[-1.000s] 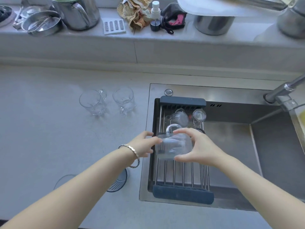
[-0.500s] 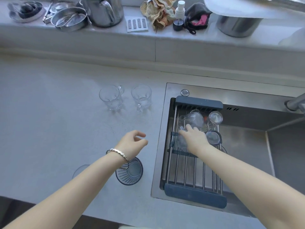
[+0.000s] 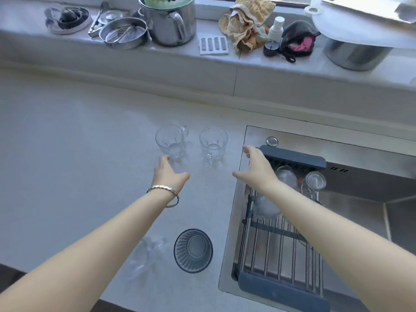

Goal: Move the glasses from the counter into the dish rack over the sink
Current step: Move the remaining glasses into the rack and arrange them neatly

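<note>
Two clear handled glass mugs stand side by side on the grey counter: the left mug (image 3: 170,141) and the right mug (image 3: 212,144). My left hand (image 3: 169,172) is open just below the left mug, fingertips close to its base. My right hand (image 3: 255,168) is open to the right of the right mug, above the sink's edge, holding nothing. The dish rack (image 3: 281,248) spans the sink and holds several clear glasses (image 3: 315,181) at its far end. Near the counter's front edge sit a ribbed dark glass (image 3: 193,250) and a clear glass (image 3: 145,255), the latter partly behind my left forearm.
The steel sink (image 3: 369,212) lies to the right. The raised ledge behind the counter carries a steel pot (image 3: 168,21), a round steel tin (image 3: 123,33), cloths (image 3: 245,23), a spray bottle (image 3: 273,34) and a second steel pot (image 3: 353,55) under a white board.
My right hand set a glass down in the rack, let go of it and moved left towards the mugs. My left hand reached forward to the left mug. The camera view shifted left.
</note>
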